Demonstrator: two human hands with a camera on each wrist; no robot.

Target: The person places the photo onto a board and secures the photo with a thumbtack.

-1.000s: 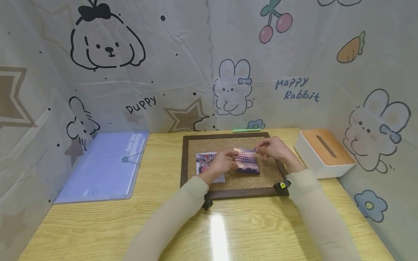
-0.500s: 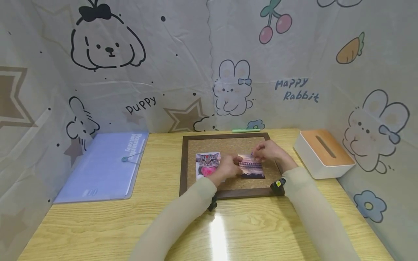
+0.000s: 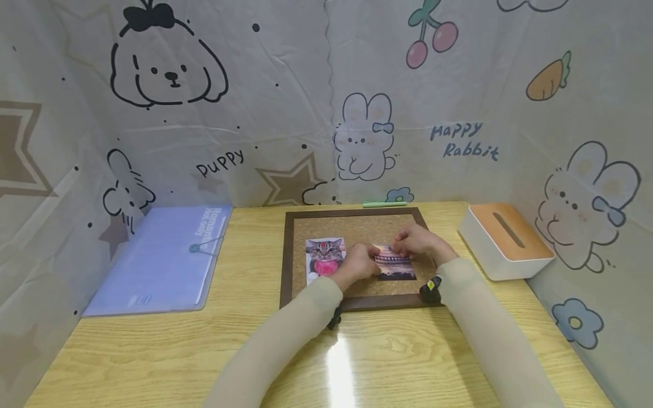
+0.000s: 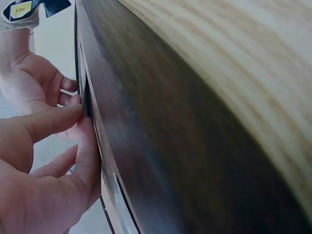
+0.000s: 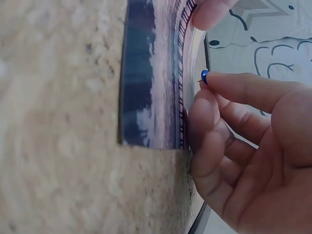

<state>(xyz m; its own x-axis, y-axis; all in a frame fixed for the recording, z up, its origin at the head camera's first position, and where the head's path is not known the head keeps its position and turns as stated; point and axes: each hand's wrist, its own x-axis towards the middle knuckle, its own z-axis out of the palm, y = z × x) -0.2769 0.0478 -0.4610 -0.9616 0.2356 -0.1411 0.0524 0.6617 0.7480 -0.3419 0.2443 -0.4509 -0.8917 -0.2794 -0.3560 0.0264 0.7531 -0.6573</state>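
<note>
A framed corkboard (image 3: 352, 226) lies on the wooden table. My left hand (image 3: 361, 260) holds the left edge of a sunset photo (image 3: 395, 271), thumb and forefinger pinched at it in the left wrist view. Between thumb and forefinger, my right hand (image 3: 419, 240) grips a blue push pin (image 5: 204, 77). Its metal point faces the photo, close to the upper part of the print, and the other fingers rest near the photo's edge. To the left on the cork lies a cat photo (image 3: 325, 255), its lower right side hidden by my left hand.
A blue document folder (image 3: 158, 260) lies at the left. On the right stands a white tissue box (image 3: 510, 238) with an orange top. Behind the board is a green pen-like stick (image 3: 385, 204), close to the patterned curtain (image 3: 285, 113).
The sunset photo has shifted slightly right and toward me, my left hand moving with it. My right hand has come left and lower with the push pin, over the photo's upper part.
</note>
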